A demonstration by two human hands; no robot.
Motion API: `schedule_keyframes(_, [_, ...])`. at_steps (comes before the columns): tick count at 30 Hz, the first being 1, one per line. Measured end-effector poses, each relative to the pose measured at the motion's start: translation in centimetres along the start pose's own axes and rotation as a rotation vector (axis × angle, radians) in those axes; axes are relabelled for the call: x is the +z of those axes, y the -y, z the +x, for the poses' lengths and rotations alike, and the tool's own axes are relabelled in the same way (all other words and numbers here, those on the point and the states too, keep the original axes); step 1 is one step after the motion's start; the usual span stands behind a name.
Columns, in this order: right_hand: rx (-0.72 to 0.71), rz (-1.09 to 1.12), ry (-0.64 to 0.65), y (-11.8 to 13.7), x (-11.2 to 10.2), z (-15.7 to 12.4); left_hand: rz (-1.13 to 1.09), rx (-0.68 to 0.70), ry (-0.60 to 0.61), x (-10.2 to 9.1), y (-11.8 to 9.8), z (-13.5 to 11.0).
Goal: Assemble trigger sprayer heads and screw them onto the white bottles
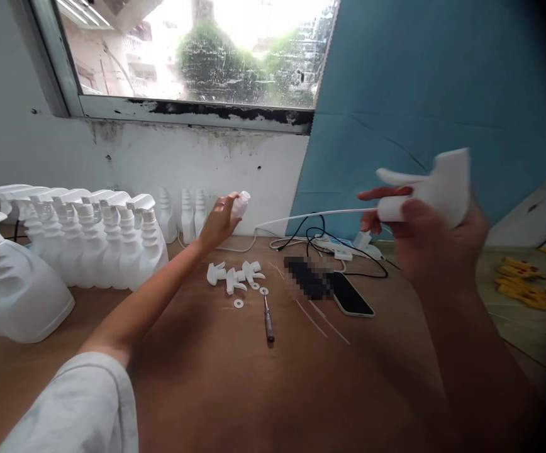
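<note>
Three loose trigger heads [235, 281], mid-table, with flat ring washers [238, 304] beside them. One slim screwdriver [268, 324], tip at a washer. Several thin straws [311, 318], loose, near one dark phone [352, 294] and a pixelated dark item [308, 277]. Tangled cables [315, 218] and a power strip [370, 249], behind. One row of white bottles [110, 251], heads fitted, left; one broader bottle [21, 296], nearer.

Table [235, 390]: brown. Wall [273, 182]: white, stained below a window [197, 56]; creased blue sheet [409, 82] at right.

One small bottle [241, 202], white, tilted, raised above the table, gripped by the left hand [221, 220]. One smooth spray head [450, 189], collar round, right hand [436, 242] closed about it; its long thin tube [336, 212] runs leftward, far end near the small bottle, apart.
</note>
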State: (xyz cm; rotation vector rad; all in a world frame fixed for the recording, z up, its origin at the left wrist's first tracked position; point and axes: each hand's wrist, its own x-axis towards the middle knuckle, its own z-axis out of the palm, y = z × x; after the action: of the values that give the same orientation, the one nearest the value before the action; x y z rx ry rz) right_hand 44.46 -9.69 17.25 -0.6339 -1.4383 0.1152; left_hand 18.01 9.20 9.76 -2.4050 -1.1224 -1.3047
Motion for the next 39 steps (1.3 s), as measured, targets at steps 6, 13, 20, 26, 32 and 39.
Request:
schedule_keyframes(6, [0.02, 0.174, -0.2, 1.5, -0.8, 1.0, -0.175, 0.222, -0.002, -2.6, -2.9, -3.7])
schedule_keyframes(13, [0.034, 0.163, -0.292, 1.6, -1.5, 1.2, -0.139, 0.257, -0.033, -3.8, -3.0, -4.7])
schedule_keyframes(20, [0.113, 0.287, -0.204, 1.7, -0.7, 1.0, -0.19, 0.318, -0.048, -4.1, -4.1, -5.8])
schedule_keyframes(26, [0.169, 0.286, -0.261, 2.2, -0.5, 1.1, -0.244, 0.201, -0.015, -5.0, -4.5, -6.9])
schedule_keyframes(32, [0.116, 0.283, -0.239, 2.2, -1.2, 1.4, -0.237, 0.215, -0.018, -5.5, -4.4, -7.0])
schedule_keyframes(39, [0.064, 0.263, -0.195, 1.9, -2.3, 1.2, -0.222, 0.274, 0.011, -5.4, -4.5, -7.1])
